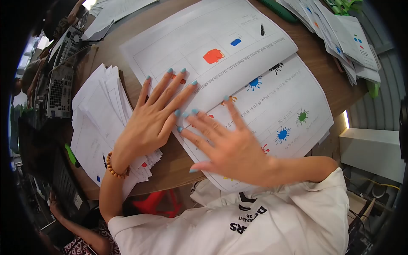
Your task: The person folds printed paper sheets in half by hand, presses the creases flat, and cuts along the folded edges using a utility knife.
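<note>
A large printed sheet point(170, 46) is folded over on top of another sheet point(293, 106) that shows coloured paint splats and printed lines. My left hand point(153, 117) lies flat on the folded sheet near its lower left corner, fingers spread. Beside it, my right hand point(231, 146) is over the lower sheet with its fingers apart, slightly blurred, the fingertips close to the fold's edge. Neither hand holds anything. Both have blue nails, and a beaded bracelet point(115, 166) is round the left wrist.
A loose paper stack point(95, 114) lies left on the wooden table point(176, 168), with a green object point(72, 155) beside it. More papers point(350, 42) are at the upper right. Another person's arm point(80, 227) shows lower left. A red stool point(157, 204) is below the table.
</note>
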### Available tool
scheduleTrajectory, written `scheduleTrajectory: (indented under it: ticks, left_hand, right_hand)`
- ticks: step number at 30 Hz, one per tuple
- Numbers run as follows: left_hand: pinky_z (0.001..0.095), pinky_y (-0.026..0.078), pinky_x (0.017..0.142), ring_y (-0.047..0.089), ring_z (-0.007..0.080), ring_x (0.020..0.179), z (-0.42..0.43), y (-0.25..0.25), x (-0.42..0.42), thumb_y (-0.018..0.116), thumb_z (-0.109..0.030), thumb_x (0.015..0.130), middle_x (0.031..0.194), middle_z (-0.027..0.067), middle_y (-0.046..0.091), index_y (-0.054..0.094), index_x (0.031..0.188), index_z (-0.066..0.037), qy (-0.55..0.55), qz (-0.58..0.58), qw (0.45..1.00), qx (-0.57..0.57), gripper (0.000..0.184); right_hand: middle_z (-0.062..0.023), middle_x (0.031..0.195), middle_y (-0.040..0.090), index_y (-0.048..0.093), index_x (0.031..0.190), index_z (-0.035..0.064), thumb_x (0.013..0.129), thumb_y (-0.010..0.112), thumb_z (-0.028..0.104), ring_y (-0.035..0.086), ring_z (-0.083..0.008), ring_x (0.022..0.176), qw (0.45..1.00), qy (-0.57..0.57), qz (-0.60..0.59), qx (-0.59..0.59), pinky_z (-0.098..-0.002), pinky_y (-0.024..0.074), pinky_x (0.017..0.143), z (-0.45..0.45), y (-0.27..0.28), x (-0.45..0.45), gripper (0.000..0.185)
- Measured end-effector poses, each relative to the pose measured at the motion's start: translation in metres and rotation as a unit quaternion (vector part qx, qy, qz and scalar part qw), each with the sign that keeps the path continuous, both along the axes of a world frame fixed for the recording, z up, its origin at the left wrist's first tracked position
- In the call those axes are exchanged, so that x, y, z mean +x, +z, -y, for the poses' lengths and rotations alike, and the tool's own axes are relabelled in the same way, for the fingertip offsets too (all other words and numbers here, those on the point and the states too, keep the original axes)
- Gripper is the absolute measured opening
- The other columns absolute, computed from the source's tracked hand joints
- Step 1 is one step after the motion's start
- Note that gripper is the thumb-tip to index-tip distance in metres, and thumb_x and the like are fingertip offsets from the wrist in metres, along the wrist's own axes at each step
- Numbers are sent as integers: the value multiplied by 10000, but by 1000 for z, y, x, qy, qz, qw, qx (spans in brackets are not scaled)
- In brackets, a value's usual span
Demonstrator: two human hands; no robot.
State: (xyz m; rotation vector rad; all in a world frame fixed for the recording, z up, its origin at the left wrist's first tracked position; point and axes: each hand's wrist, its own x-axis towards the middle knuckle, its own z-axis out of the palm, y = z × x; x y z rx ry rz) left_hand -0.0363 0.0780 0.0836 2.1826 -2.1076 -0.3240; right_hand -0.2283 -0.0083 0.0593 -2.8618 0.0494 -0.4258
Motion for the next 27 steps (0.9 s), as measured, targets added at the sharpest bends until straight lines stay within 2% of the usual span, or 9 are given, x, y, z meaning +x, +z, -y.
scheduleTrajectory:
  ticks: [4, 12, 13, 14, 15, 17, 20, 25, 27]
  left_hand:
    - [444, 8, 1144, 125, 234, 1407, 0, -1, 0, 311, -129, 823, 1514, 48, 203, 317, 1426, -189, -3, -1, 1000, 2, 606]
    - [440, 11, 1145, 127, 237, 1407, -1, -1, 1, 325, -127, 818, 1509, 59, 213, 338, 1413, -184, 1, 1, 1000, -2, 598]
    - [440, 11, 1145, 127, 237, 1407, 0, -1, 0, 325, -127, 818, 1509, 59, 213, 338, 1413, -184, 3, 1, 1000, -4, 598]
    - [447, 15, 1143, 133, 240, 1405, 0, -1, -1, 328, -128, 820, 1507, 62, 218, 339, 1412, -183, 2, 1, 1000, -9, 595]
    - [454, 18, 1142, 140, 243, 1404, -1, -1, -1, 331, -129, 821, 1505, 65, 223, 340, 1411, -181, 1, 2, 1000, -14, 593]
    - [451, 7, 1141, 121, 250, 1408, -2, 0, 0, 335, -128, 811, 1509, 76, 209, 333, 1414, -159, -4, 7, 1000, -5, 604]
    - [451, -5, 1139, 101, 257, 1412, -1, -2, 1, 341, -129, 803, 1513, 85, 194, 325, 1419, -143, -5, 11, 1000, -5, 616]
    - [487, 40, 1129, 164, 261, 1397, -4, -7, 1, 362, -131, 830, 1492, 84, 249, 330, 1414, -204, 1, 9, 999, -49, 589]
    - [469, 3, 1136, 107, 255, 1411, -4, -6, 1, 354, -137, 818, 1515, 82, 190, 309, 1428, -171, -9, 19, 1000, -22, 613]
  right_hand:
    - [-125, 1343, 475, 473, 1300, 58, 807, 627, 257, 440, -215, 1258, 978, -181, -50, -88, -582, 128, 1089, 88, 2, -24, 553]
    - [-186, 1332, 468, 456, 1264, -45, 975, 412, 274, 465, -296, 1230, 933, -339, 7, -119, -443, 265, 1085, 179, 17, -73, 433]
    - [-205, 1307, 477, 459, 1234, -67, 968, 429, 245, 464, -301, 1226, 930, -310, 52, 193, -430, 327, 1047, 164, 37, -69, 411]
    - [-225, 1282, 486, 461, 1204, -90, 962, 445, 215, 463, -307, 1223, 831, -250, 89, 488, -416, 389, 1009, 154, 47, -68, 389]
    - [-225, 1282, 486, 461, 1204, -90, 962, 445, 215, 463, -307, 1223, 831, -250, 88, 489, -416, 389, 1009, 152, 45, -69, 389]
    - [-253, 1317, 429, 416, 1255, -79, 935, 488, 243, 449, -321, 1232, 562, -172, 33, 808, -359, 437, 962, 151, 44, -71, 460]
    - [-240, 1228, 494, 426, 1226, -81, 898, 560, 191, 528, -308, 1125, 482, -218, 88, 844, -339, 467, 914, 139, 44, -53, 447]
    - [-133, 1065, 573, 450, 1168, -37, 848, 642, 109, 564, -188, 976, 589, -133, 59, 795, -320, 461, 884, 133, 24, -12, 401]
    - [-111, 1059, 572, 461, 1150, -30, 827, 669, 78, 546, -153, 1013, 674, -186, 186, 690, -297, 430, 913, 106, 20, 14, 399]
